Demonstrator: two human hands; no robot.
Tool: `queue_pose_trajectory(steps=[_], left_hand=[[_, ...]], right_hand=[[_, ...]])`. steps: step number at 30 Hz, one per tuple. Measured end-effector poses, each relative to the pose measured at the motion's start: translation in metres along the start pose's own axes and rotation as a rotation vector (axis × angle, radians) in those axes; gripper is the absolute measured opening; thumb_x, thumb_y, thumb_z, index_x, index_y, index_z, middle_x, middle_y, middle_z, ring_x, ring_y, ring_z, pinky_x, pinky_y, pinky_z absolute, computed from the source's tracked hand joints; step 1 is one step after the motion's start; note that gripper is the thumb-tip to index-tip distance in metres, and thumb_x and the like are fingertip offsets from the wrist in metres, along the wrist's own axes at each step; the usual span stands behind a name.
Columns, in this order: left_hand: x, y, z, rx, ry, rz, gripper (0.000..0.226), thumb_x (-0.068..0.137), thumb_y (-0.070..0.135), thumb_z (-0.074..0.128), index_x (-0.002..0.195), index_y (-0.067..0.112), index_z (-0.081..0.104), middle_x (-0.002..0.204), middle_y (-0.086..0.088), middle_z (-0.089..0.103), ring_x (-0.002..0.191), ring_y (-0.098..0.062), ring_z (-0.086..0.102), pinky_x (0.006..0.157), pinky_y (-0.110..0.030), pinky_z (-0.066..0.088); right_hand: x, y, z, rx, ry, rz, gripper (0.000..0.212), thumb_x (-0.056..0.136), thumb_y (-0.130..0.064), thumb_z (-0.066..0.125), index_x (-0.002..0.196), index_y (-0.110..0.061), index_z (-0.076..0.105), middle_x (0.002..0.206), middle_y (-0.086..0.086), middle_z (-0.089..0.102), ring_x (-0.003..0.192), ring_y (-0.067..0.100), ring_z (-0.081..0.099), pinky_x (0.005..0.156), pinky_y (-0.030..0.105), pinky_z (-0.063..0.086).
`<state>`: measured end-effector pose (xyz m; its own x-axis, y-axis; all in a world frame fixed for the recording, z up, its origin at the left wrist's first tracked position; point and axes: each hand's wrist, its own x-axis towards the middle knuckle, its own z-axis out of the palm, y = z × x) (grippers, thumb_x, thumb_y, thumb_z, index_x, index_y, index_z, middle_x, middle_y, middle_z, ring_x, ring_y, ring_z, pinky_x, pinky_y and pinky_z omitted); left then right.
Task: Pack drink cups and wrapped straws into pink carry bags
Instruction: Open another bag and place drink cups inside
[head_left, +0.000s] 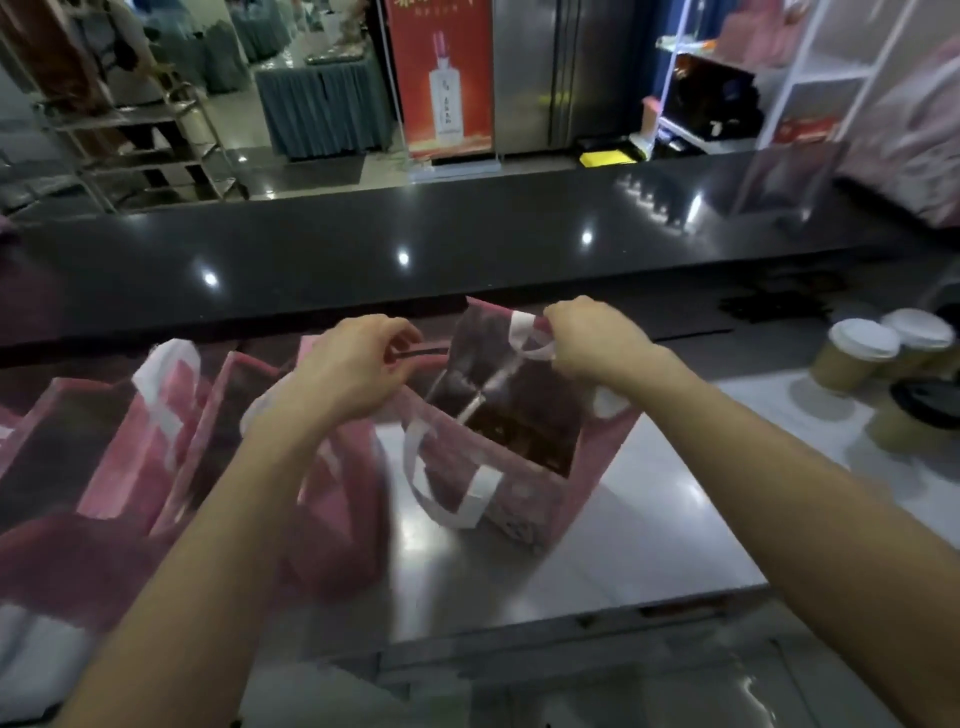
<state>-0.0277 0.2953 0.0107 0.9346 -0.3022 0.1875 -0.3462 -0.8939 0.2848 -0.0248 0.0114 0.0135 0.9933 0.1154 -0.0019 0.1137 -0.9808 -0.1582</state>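
Both hands pinch the pink bag's (519, 457) mouth apart on the counter (649, 519): left hand (353, 364), right hand (587, 338) (paper cups (857, 353) wait far right, nearer the right hand).

Drink shop: service counter (467, 260), lidded takeaway cups (857, 358).

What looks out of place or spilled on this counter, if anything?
Nothing stands out. Both hands, left hand and right hand, hold the top of the pink bag, which stands open and upright. The paper cups at right stand upright with lids on, and no spill shows on the counter.
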Motion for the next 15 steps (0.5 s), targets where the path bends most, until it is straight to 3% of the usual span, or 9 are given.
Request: queue_pose_trajectory(steps=[3, 6, 9, 15], left_hand=[[0.027, 0.03, 0.019, -0.021, -0.022, 0.106, 0.03, 0.1, 0.034, 0.075, 0.129, 0.026, 0.075, 0.109, 0.01, 0.073, 0.095, -0.013, 0.071, 0.092, -0.042, 0.062], [0.053, 0.068, 0.041, -0.062, -0.057, 0.177, 0.031, 0.1, 0.036, 0.075, 0.13, 0.029, 0.074, 0.104, 0.015, 0.069, 0.092, -0.009, 0.069, 0.092, -0.04, 0.062], [0.079, 0.107, 0.065, -0.074, -0.085, 0.232, 0.031, 0.1, 0.036, 0.075, 0.131, 0.03, 0.074, 0.103, 0.016, 0.066, 0.093, -0.008, 0.068, 0.092, -0.038, 0.062], [0.13, 0.189, 0.115, -0.117, -0.106, 0.227, 0.028, 0.1, 0.034, 0.075, 0.128, 0.032, 0.074, 0.105, 0.014, 0.072, 0.095, -0.008, 0.07, 0.092, -0.04, 0.063]], right_hand=[[-0.006, 0.059, -0.015, 0.032, -0.011, 0.05, 0.03, 0.091, -0.052, 0.075, 0.098, -0.022, 0.071, 0.094, 0.002, 0.068, 0.076, 0.02, 0.062, 0.06, 0.035, 0.048], [-0.005, 0.115, -0.028, 0.044, -0.049, 0.114, 0.038, 0.082, -0.063, 0.077, 0.087, -0.026, 0.073, 0.082, -0.002, 0.07, 0.073, 0.02, 0.065, 0.058, 0.034, 0.05], [0.006, 0.174, -0.034, 0.016, -0.084, 0.142, 0.009, 0.078, -0.037, 0.07, 0.084, -0.033, 0.075, 0.083, -0.002, 0.073, 0.073, 0.02, 0.068, 0.059, 0.037, 0.057], [0.049, 0.275, -0.047, 0.011, -0.151, 0.062, 0.038, 0.08, -0.017, 0.066, 0.073, -0.053, 0.072, 0.085, -0.009, 0.072, 0.075, 0.019, 0.071, 0.061, 0.039, 0.063]])
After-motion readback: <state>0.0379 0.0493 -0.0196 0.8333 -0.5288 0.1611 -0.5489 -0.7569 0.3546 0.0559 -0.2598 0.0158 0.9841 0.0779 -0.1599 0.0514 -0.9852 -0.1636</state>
